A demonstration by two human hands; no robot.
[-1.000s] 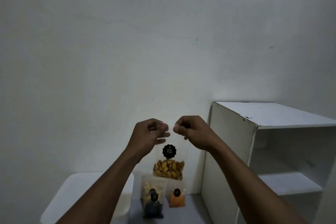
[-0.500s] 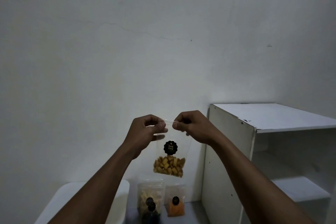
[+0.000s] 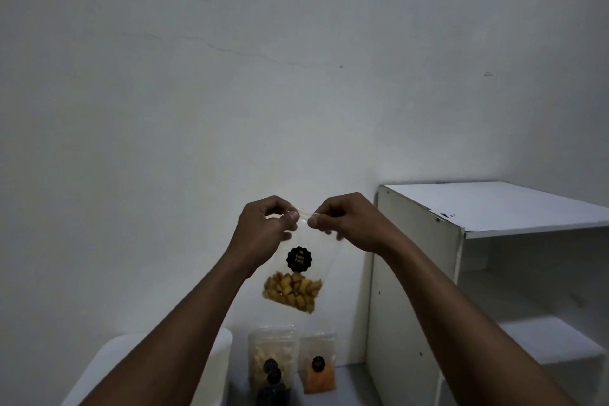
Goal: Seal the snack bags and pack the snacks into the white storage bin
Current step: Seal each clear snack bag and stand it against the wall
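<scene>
I hold a clear snack bag [image 3: 298, 277] of golden-yellow pieces with a black round sticker up in front of the wall. My left hand [image 3: 263, 234] pinches the left end of its top strip. My right hand [image 3: 346, 222] pinches the strip a short way to the right. The bag hangs tilted below my fingers. Below stand more bags against the wall: a clear one with pale snacks [image 3: 272, 356], a dark one [image 3: 273, 394] in front of it, and one with orange contents [image 3: 319, 369]. The white storage bin [image 3: 217, 353] sits at the bottom left, mostly hidden by my left forearm.
A white open shelf unit [image 3: 428, 273] stands at the right, its side panel close to the standing bags. A plain grey wall [image 3: 230, 76] fills the background.
My hands have moved slightly apart along the bag's top strip and the bag now hangs more tilted. The view has tipped a little upward.
</scene>
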